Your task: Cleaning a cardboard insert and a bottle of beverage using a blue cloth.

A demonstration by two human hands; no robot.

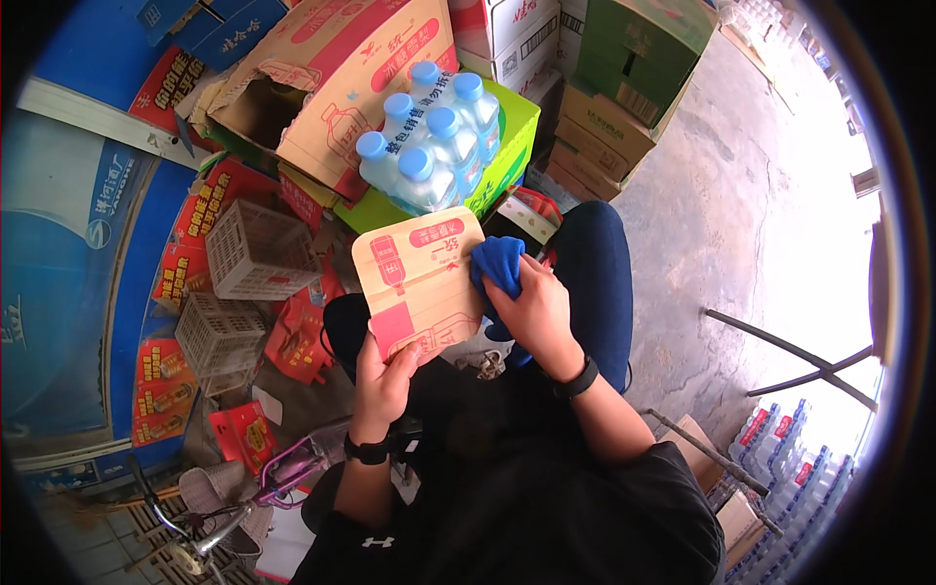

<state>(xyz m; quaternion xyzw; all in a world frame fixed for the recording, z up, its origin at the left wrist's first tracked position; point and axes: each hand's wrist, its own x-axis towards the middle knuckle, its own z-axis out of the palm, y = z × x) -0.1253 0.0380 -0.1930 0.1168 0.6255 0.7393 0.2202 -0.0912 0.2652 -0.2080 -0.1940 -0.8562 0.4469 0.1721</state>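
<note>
My left hand [389, 380] grips the lower edge of a flat brown cardboard piece [420, 285], thumb on top. Red print of bottles and writing covers the cardboard, and its far corners are rounded. In my right hand [537, 311] is a bunched blue cloth [501, 267], held at the cardboard's right edge; whether the two touch is hard to tell. Beyond the cardboard, a shrink-wrapped pack of water bottles [439, 139] with blue caps stands on a bright green box [504, 164].
A torn brown carton [344, 88] stands behind the bottles. White plastic crates [252, 252] lie to the left, near a purple bicycle frame [281, 468]. Stacked cartons [614, 110] rise at the far right. Wrapped bottle packs [782, 468] sit at the lower right.
</note>
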